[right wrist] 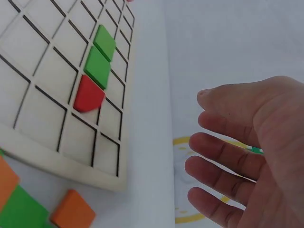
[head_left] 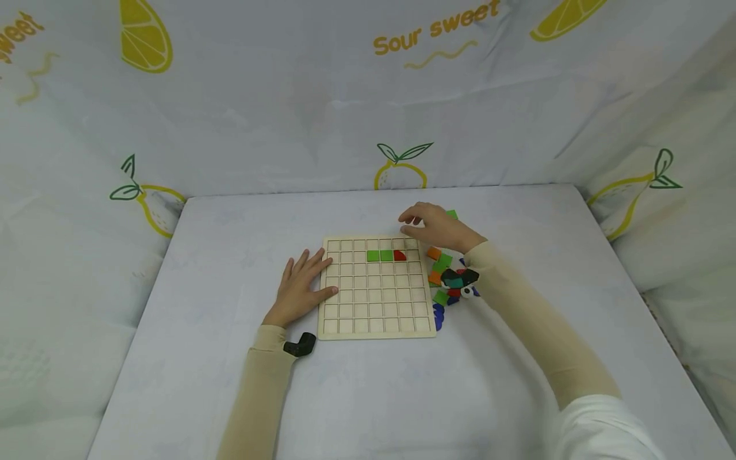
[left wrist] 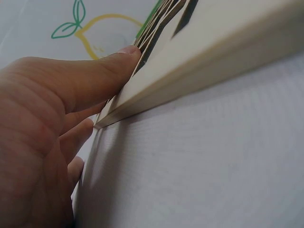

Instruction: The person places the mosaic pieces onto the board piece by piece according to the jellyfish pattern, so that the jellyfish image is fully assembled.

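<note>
A pale wooden grid board (head_left: 376, 313) lies flat on the table. In its second row from the top sit two green square tiles (head_left: 380, 255) side by side, with a red quarter-round tile (head_left: 399, 255) to their right. My left hand (head_left: 301, 284) rests at the board's left edge, its fingers spread and the thumb touching the rim. Over the board's top right corner hovers my right hand (head_left: 437, 227), fingers loosely bent. In the right wrist view that hand (right wrist: 237, 152) has nothing between thumb and fingers.
Loose tiles in green, orange, blue and red lie heaped along the board's right side, such as an orange tile (right wrist: 73, 210); the right forearm partly hides them. One green tile (head_left: 452, 214) lies behind the right hand. A white cloth with lemon prints hangs behind the table (head_left: 218, 255).
</note>
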### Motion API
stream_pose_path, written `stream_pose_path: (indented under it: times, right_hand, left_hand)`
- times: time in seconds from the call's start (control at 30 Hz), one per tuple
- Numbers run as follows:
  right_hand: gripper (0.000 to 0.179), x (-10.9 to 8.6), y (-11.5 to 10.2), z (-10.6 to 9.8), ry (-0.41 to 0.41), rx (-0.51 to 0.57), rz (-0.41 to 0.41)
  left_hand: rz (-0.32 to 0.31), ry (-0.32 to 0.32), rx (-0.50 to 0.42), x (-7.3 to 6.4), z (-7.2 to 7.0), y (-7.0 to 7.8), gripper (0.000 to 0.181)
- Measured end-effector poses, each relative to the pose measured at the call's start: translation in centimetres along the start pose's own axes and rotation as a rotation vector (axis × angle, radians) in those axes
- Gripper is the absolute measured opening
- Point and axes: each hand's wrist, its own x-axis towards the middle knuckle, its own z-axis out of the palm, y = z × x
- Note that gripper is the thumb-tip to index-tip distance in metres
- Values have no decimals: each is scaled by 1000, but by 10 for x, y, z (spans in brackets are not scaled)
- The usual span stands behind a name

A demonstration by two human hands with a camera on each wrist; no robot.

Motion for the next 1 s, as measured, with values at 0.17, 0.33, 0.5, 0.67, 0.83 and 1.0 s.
stream_pose_path:
  times: [0.17,0.33,0.5,0.67,0.83,1.0]
  right_hand:
    - [39,-7,13,-27,63,38,86]
    - [43,-10,28,-46,76,56,190]
    - [47,-10,40,-55,71,52,255]
    - [46,-9,50,-53,50,18,298]
    - [44,-6,61,-48,33,-15,309]
    - [45,-2,73,-44,0,-50,315]
  left_hand:
    - [-4,-1,-7,0,0,0,73]
    - [5,3,0,0,0,0,73]
    - [8,9,8,0,1,-1,73]
    - [2,4,9,0,2,-2,73]
    - [4,6,7,0,1,-1,73]
    - [1,6,3,0,0,0,73]
